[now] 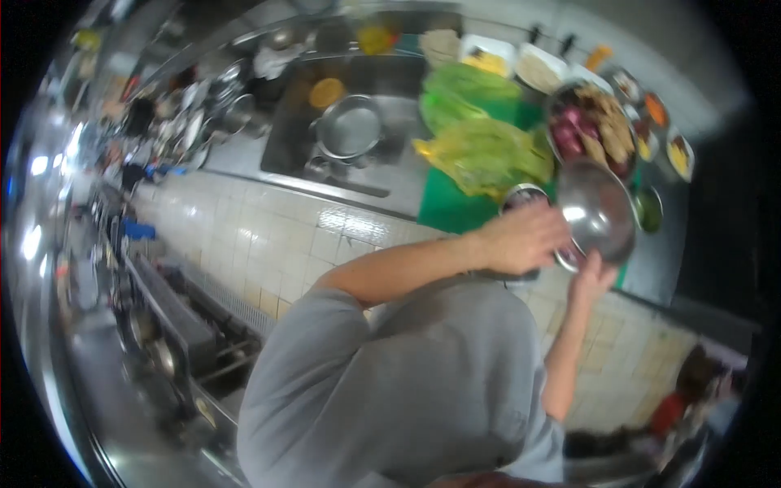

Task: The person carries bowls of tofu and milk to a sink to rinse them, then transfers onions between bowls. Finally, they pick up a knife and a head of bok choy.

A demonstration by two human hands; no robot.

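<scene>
The right hand [594, 278] has hold of the near edge of a metal bowl [608, 213], its fingers bent round the rim. The bowl sits tilted at the near edge of the green cutting board [439, 210], just in front of the onions [572, 134] and ginger [608, 122]. The left hand [525, 236] is half curled beside the bowl's left side, close to a small round container [525, 195]; whether it grips anything, I cannot tell.

The step in hand looks like handling the bowl at a slant, the right hand steadying it while the left works alongside. The next move probably calls for a firm hold on the rim and care not to knock the container or the leafy greens [488, 154].

Blur softens the left fingertips, the left hand covers part of the container, and what lies inside the bowl is hard to make out
</scene>
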